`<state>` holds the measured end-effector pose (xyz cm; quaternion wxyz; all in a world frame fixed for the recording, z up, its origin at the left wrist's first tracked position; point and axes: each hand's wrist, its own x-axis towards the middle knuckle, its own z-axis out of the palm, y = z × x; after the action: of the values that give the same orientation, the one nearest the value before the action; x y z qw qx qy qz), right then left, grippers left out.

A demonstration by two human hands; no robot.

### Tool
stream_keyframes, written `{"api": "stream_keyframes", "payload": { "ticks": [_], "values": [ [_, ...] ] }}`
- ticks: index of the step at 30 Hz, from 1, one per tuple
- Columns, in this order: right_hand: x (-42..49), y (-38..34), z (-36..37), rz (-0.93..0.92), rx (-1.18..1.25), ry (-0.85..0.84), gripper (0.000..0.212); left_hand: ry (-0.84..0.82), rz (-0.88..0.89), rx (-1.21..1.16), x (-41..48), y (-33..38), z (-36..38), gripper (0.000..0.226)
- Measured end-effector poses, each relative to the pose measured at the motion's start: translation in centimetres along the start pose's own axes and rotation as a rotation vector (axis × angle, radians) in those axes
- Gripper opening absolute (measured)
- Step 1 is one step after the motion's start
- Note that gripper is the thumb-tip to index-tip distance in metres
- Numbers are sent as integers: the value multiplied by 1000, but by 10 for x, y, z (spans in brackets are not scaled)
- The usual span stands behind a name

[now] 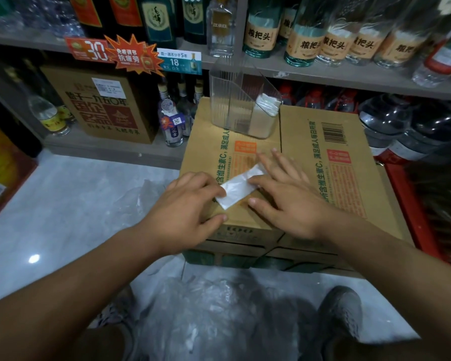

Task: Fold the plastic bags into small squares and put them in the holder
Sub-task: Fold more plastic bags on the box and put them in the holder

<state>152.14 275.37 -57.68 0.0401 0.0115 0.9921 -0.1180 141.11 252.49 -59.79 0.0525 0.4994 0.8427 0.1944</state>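
Plastic bag strip (241,187), white, translucent and folded narrow, lies slantwise on the brown printed cardboard carton (370,142), its ends pointing toward seven and one o'clock. The left hand (193,199) pins the seven o'clock end under bent fingertips. Its thumb rests apart on the carton's edge, so it presses rather than pinches. The right hand (284,196) lies flat with straight fingers, its forefinger across the one o'clock end, holding nothing.

Slick film like this will likely spring open once either hand lifts. A crooked next fold would give a lopsided packet instead of a square. The strip sits near the carton's six o'clock edge and could slide off.

At twelve o'clock on the carton stands the clear ribbed plastic holder (227,100), with white folded squares (267,105) in its right compartment. It looks light, so a careless reach might tip it.

Below is a pale glossy tiled floor (76,217), with loose crumpled clear bags (206,295) at six o'clock. Grey shelves (323,71) of glass bottles (261,29) fill twelve o'clock.
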Motion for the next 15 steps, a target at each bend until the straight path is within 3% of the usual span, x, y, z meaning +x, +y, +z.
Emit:
{"api": "stream_keyframes", "payload": {
  "ticks": [4,11,15],
  "values": [
    [-8,-6,-1,-91,59,162,58,-9,46,-2,-5,-2,-1,57],
    [-15,-18,12,-171,184,99,55,119,106,-43,-10,4,5,23],
    [-14,-19,16,-190,170,150,42,112,85,-129,-11,6,4,26]
  ]
}}
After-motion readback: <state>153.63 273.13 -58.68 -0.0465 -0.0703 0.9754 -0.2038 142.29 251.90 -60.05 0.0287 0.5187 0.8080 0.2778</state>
